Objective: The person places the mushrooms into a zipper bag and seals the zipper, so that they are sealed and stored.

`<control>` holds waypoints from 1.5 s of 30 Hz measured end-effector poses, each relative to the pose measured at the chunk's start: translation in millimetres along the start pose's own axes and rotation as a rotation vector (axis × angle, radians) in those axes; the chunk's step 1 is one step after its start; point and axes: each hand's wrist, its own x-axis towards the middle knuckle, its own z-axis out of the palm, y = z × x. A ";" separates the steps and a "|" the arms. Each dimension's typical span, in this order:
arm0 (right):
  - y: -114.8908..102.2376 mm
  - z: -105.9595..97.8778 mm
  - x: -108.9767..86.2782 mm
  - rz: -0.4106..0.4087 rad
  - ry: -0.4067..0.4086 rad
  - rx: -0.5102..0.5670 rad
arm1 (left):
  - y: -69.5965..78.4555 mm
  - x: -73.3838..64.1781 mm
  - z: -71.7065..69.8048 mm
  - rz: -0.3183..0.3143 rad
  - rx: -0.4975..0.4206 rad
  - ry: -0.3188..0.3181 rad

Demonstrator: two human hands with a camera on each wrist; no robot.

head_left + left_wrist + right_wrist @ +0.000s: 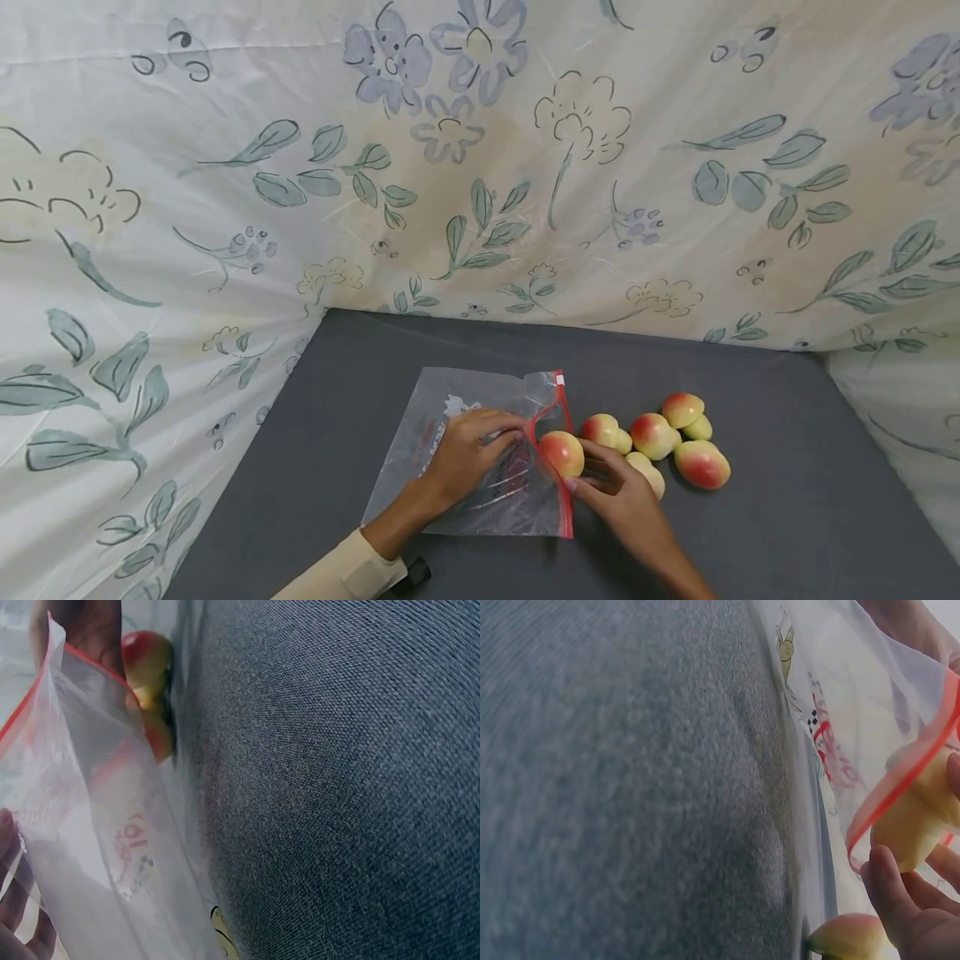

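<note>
A clear zip bag (401,471) with a red zip edge lies flat on the dark table, its mouth facing right. My left hand (467,450) pinches the upper layer near the red edge and lifts it, so the mouth gapes. At that mouth, my right hand (626,504) holds a red-and-yellow mango (561,453), fingers behind it and thumb by the lower red edge. The right wrist view shows the same mango (904,829) partly behind the bag's red rim. Printing on the bag (135,844) appears in the left wrist view.
Several more mangoes (702,464) lie in a loose cluster right of the bag, one partly hidden by my right hand. A small black object (417,573) sits by the left sleeve. Floral cloth (480,208) hangs behind and beside the dark table (780,533).
</note>
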 end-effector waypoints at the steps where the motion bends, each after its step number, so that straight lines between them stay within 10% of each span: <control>1: 0.0 1.1 0.4 0.005 -0.001 0.008 | 0.0 -0.1 0.1 -0.001 -0.004 0.000; 27: -0.9 15.9 7.6 -0.082 0.022 0.116 | -0.6 1.2 -1.0 -0.034 -0.018 0.007; 45: 1.4 6.6 1.4 -0.120 0.010 0.191 | -3.9 3.3 0.2 0.071 -0.058 0.102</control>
